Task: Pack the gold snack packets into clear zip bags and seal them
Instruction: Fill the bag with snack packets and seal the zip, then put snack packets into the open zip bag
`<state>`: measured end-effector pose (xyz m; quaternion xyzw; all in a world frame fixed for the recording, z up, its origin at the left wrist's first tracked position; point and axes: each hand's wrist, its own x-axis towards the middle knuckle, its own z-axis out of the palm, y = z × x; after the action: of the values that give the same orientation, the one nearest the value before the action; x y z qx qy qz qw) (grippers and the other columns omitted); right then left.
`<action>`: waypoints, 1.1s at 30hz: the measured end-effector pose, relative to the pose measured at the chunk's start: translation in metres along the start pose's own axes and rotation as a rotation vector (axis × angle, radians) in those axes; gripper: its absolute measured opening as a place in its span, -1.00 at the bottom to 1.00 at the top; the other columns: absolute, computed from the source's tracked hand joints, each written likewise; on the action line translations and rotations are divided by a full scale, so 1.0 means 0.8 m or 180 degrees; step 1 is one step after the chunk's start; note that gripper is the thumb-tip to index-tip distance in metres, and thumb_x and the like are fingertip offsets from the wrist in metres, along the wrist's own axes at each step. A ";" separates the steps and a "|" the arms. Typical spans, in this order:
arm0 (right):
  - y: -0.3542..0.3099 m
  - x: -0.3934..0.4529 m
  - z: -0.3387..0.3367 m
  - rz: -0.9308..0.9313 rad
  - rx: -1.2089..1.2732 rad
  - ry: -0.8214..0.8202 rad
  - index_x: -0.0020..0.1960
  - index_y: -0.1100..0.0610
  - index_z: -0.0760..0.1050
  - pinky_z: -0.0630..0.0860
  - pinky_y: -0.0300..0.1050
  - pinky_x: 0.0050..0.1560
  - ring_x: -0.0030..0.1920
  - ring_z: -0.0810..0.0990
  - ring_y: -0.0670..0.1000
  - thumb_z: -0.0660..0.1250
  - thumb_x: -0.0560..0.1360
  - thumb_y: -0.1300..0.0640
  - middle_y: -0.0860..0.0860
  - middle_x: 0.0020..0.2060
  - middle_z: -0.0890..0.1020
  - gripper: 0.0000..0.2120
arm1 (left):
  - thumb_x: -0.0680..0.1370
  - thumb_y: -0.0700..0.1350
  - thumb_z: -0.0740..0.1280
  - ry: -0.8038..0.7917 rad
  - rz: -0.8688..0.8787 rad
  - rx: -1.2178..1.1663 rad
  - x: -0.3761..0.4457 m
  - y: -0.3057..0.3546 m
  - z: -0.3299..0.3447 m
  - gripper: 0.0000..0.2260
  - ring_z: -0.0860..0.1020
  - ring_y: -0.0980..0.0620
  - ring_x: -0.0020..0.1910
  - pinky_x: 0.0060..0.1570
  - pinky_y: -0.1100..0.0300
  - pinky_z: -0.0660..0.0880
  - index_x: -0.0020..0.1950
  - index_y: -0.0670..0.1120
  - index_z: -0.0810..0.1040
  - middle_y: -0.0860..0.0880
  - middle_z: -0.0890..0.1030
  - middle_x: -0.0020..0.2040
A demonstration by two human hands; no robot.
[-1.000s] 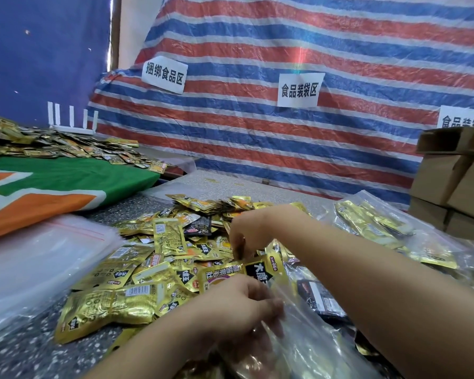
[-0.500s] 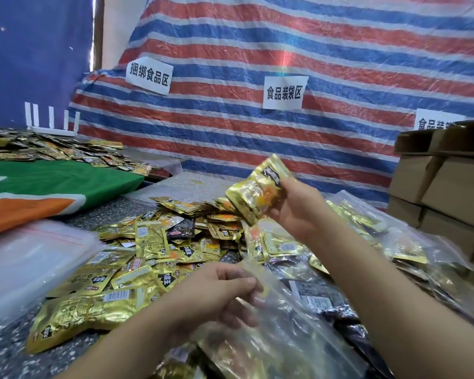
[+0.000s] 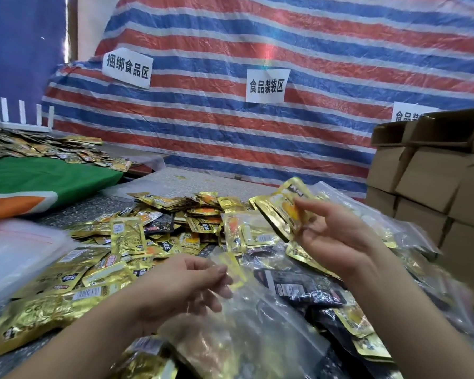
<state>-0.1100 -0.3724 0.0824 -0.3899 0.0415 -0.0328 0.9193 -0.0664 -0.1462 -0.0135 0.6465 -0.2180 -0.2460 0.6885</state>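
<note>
A heap of gold snack packets (image 3: 126, 242) covers the speckled table in front of me. My right hand (image 3: 331, 233) is raised over the heap, gripping a small stack of gold packets (image 3: 282, 212) between thumb and fingers. My left hand (image 3: 184, 285) sits lower and nearer, pinching the rim of a clear zip bag (image 3: 241, 332) that lies crumpled toward me, with gold packets showing through it. Several black packets (image 3: 304, 288) lie among the gold ones to the right.
A stack of empty clear zip bags (image 3: 17, 255) lies at the left. Filled clear bags (image 3: 394, 236) pile at the right, beside stacked cardboard boxes (image 3: 433, 184). A green and orange cloth (image 3: 39, 181) and more packets (image 3: 39, 149) lie far left. A striped tarp (image 3: 257, 132) hangs behind.
My right hand picked a stack of gold packets out of the heap, lifted it, and has now come down to the right. My left hand stays on the bag's rim.
</note>
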 end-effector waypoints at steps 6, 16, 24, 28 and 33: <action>-0.007 -0.006 0.010 -0.0467 -0.0686 -0.0227 -0.01 0.29 0.54 0.64 -0.05 -0.35 -0.25 0.73 0.09 0.33 0.43 0.25 0.20 -0.22 0.71 -0.84 | 0.27 -0.03 0.49 0.0541 0.0526 -0.0494 0.003 0.008 -0.004 -0.86 0.60 0.10 -0.39 -0.46 0.30 0.44 -0.28 -0.09 0.70 -0.10 0.68 -0.22; 0.013 0.001 0.007 -0.1169 -0.1796 -0.0788 0.24 0.20 0.49 0.64 0.03 -0.21 -0.07 0.71 0.10 0.35 0.44 0.10 0.14 0.00 0.70 -0.61 | 0.26 -0.03 0.50 0.0552 0.1011 -0.0641 0.001 0.010 -0.009 -0.82 0.62 0.09 -0.34 -0.43 0.31 0.49 -0.24 -0.10 0.72 -0.08 0.69 -0.23; 0.029 0.004 0.004 -0.1277 -0.2087 -0.1142 0.22 0.17 0.49 0.64 -0.03 -0.14 -0.03 0.72 0.11 0.36 0.46 0.12 0.09 -0.01 0.71 -0.65 | 0.15 0.15 0.65 0.0536 0.1151 -0.0436 -0.002 0.012 -0.005 -0.56 0.66 0.01 -0.24 -0.38 0.28 0.52 -0.17 -0.15 0.72 -0.13 0.70 -0.19; 0.042 0.008 0.005 -0.1212 -0.2155 -0.1171 0.19 0.15 0.50 0.63 -0.07 -0.19 -0.07 0.72 0.06 0.37 0.45 0.09 0.05 -0.04 0.72 -0.67 | 0.26 0.11 0.57 0.0560 0.1086 -0.0342 -0.002 0.012 0.000 -0.65 0.68 0.01 -0.21 -0.38 0.28 0.52 -0.18 -0.16 0.73 -0.16 0.71 -0.18; 0.037 0.008 0.004 -0.1160 -0.2261 -0.1138 0.18 0.14 0.51 0.61 -0.08 -0.27 -0.13 0.71 0.03 0.38 0.43 0.07 0.03 -0.09 0.71 -0.66 | 0.13 0.24 0.62 0.0545 0.1049 -0.0359 -0.002 0.011 0.004 -0.45 0.69 -0.01 -0.19 -0.36 0.26 0.54 -0.16 -0.18 0.72 -0.18 0.71 -0.15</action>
<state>-0.1024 -0.3504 0.0630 -0.6824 -0.1792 -0.1101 0.7001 -0.0692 -0.1469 -0.0041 0.5810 -0.2475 -0.0858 0.7706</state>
